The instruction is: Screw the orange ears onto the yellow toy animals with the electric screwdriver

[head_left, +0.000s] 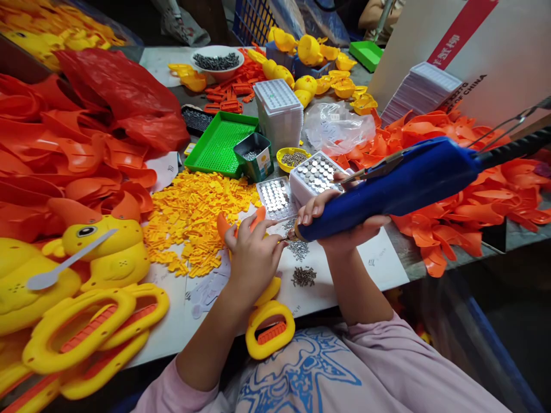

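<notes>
Two hands are at work over the table, close together but not touching. The left hand is pressed down on a yellow toy part, fingers curled over its upper end, where an orange piece pokes out just beyond the knuckles. The looped handle of that part, with its orange grip insert, hangs over the table's near edge, below the wrist. The right hand is clamped around a blue electric screwdriver, held nearly level, its tip brought in right beside the left fingers; the tip's contact point is hidden by the hand. Loose small screws are scattered on the white sheet between both forearms. Just beyond the hands, trays of button cells are seen, and a heap of small yellow clips lies to the left. Finished yellow toys are piled at the near left, orange shells at the right.
</notes>
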The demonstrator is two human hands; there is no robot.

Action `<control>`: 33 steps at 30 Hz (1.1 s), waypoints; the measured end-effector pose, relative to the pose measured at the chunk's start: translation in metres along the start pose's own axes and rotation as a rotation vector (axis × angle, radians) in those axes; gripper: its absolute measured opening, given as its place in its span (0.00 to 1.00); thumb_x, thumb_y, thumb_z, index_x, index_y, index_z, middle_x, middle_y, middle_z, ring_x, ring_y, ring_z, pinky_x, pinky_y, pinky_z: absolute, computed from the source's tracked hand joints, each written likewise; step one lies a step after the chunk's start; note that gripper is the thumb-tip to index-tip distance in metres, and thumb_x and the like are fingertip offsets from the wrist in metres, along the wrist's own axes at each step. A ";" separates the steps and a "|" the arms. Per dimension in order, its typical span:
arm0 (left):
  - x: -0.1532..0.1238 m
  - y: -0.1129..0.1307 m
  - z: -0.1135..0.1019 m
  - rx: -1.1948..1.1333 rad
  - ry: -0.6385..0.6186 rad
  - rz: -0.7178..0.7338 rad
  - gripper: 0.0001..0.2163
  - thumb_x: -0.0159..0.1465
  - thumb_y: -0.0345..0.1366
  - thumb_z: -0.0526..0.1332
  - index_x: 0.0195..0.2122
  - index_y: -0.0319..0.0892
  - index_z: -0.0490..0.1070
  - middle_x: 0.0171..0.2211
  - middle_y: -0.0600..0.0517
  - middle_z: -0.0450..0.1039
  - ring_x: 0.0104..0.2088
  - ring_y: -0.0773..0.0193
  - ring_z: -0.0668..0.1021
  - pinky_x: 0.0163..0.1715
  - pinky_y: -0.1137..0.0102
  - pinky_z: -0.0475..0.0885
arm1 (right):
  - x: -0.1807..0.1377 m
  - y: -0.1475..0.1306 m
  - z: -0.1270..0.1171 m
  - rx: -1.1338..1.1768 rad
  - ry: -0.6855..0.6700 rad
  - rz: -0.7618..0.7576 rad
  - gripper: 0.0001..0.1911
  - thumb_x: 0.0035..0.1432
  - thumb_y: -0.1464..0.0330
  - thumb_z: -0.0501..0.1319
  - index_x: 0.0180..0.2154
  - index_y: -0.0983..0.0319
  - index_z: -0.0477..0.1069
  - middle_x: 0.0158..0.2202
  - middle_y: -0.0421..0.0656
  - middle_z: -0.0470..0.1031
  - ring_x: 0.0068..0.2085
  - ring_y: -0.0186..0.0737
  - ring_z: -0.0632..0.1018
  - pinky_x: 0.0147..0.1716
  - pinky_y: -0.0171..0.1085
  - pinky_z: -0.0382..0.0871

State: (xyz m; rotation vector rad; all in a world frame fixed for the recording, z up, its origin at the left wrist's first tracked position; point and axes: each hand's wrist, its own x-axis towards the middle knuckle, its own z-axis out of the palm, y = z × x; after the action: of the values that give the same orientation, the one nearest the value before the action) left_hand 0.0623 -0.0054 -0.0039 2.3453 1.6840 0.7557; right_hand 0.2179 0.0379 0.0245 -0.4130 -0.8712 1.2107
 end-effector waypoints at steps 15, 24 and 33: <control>-0.004 0.000 -0.001 0.174 0.072 0.151 0.08 0.63 0.35 0.61 0.26 0.43 0.73 0.46 0.51 0.78 0.53 0.41 0.71 0.47 0.47 0.58 | 0.001 0.003 -0.003 0.173 -0.164 -0.063 0.27 0.48 0.43 0.61 0.38 0.58 0.72 0.24 0.40 0.75 0.21 0.41 0.76 0.20 0.39 0.72; -0.005 -0.004 0.001 0.175 0.085 0.223 0.08 0.61 0.36 0.64 0.25 0.43 0.73 0.44 0.54 0.79 0.52 0.45 0.71 0.50 0.48 0.56 | 0.002 0.007 -0.003 0.173 -0.204 -0.046 0.27 0.50 0.42 0.59 0.36 0.58 0.73 0.22 0.40 0.73 0.19 0.40 0.75 0.19 0.38 0.71; -0.006 -0.001 0.004 0.215 0.087 0.247 0.07 0.61 0.30 0.61 0.25 0.41 0.71 0.44 0.51 0.78 0.51 0.45 0.73 0.50 0.46 0.57 | -0.002 0.012 -0.007 0.104 -0.146 0.028 0.32 0.45 0.40 0.61 0.38 0.59 0.70 0.20 0.39 0.71 0.18 0.41 0.74 0.18 0.40 0.71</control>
State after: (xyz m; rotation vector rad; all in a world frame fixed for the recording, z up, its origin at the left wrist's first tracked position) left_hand 0.0619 -0.0096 -0.0095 2.7446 1.5984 0.7601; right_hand 0.2161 0.0416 0.0113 -0.2561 -0.9248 1.3183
